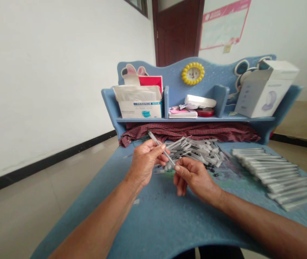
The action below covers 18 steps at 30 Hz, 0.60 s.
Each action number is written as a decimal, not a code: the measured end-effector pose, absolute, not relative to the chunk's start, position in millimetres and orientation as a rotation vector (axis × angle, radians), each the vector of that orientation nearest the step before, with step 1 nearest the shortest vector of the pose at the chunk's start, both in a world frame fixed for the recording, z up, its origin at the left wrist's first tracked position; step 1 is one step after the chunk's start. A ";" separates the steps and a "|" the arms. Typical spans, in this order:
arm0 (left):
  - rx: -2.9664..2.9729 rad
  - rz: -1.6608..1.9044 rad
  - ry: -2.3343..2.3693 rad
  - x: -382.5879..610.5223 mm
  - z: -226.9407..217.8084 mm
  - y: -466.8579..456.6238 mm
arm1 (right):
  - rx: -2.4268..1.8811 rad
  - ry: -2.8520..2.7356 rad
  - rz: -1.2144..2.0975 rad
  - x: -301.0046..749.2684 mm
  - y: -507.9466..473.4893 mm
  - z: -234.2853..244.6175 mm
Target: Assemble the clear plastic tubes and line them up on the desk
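Note:
Both of my hands are over the blue desk point(153, 216), and between them is a thin clear pen tube point(161, 149). My left hand point(144, 162) pinches its upper part between thumb and fingers. My right hand point(193, 176) pinches its lower end at the fingertips. The tube slants from upper left to lower right. Just behind my hands lies a loose pile of similar clear tubes and small parts point(193, 149).
A row of finished grey-white pens point(274, 174) lies side by side on the right of the desk. The blue shelf point(193, 118) at the back holds a mask box point(140, 104), papers, a red tin and a white carton point(264, 90). Red checked cloth lies under it.

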<state>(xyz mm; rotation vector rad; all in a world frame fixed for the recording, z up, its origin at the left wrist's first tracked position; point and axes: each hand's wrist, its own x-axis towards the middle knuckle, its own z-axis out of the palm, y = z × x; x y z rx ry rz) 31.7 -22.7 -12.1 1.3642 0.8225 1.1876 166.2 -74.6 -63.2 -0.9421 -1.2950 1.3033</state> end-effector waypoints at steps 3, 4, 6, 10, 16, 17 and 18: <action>1.341 1.211 0.848 34.9 -15.1 -23.3 | -0.952 -1.281 1.302 167.7 -73.5 -64.2; 1.330 1.217 0.858 36.0 -16.0 -23.6 | -0.952 -1.276 1.306 168.2 -72.9 -64.7; 1.314 1.229 0.875 38.4 -17.9 -24.4 | -0.951 -1.269 1.314 169.3 -71.5 -65.5; 1.286 1.274 0.889 42.4 -20.6 -25.9 | -0.960 -1.254 1.303 170.9 -70.1 -65.4; 1.273 1.255 0.868 41.1 -18.8 -24.9 | -0.971 -1.279 1.276 171.1 -69.4 -59.9; 1.271 1.257 0.853 40.1 -17.2 -24.6 | -0.966 -1.294 1.276 170.9 -68.7 -58.3; 1.273 1.261 0.836 39.1 -15.3 -24.5 | -0.961 -1.316 1.277 170.8 -67.8 -56.6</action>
